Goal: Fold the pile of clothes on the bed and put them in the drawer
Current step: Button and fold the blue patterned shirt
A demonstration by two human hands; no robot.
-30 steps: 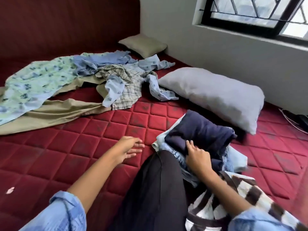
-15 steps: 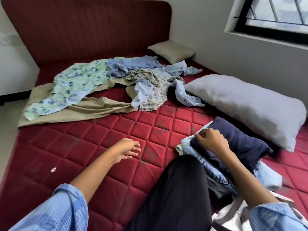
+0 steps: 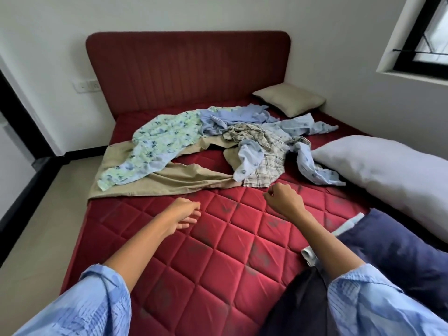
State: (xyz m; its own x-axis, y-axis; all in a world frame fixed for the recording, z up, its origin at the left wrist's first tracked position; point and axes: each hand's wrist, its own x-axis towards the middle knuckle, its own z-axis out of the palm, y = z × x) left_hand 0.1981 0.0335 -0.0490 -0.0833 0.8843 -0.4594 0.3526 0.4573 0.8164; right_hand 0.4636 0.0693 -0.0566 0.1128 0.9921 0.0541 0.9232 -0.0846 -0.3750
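An unfolded pile lies across the far half of the red quilted mattress (image 3: 194, 251): a green floral garment (image 3: 155, 144), khaki trousers (image 3: 169, 180), a checked shirt (image 3: 264, 154) and pale blue garments (image 3: 242, 117). A folded stack topped by a navy garment (image 3: 397, 253) sits at the right. My left hand (image 3: 181, 214) hovers over bare mattress, fingers loosely apart, holding nothing. My right hand (image 3: 283, 201) is just short of the checked shirt's hem, fingers curled in with nothing in them.
A large grey pillow (image 3: 388, 175) lies along the right side and a small beige cushion (image 3: 291, 99) sits by the red headboard (image 3: 189, 69). Tiled floor (image 3: 48, 214) runs left of the bed. A window (image 3: 426, 37) is at upper right.
My right hand has left the folded navy stack and moved forward and left toward the unfolded pile. The view has swung left and up; the left hand stayed about where it was.
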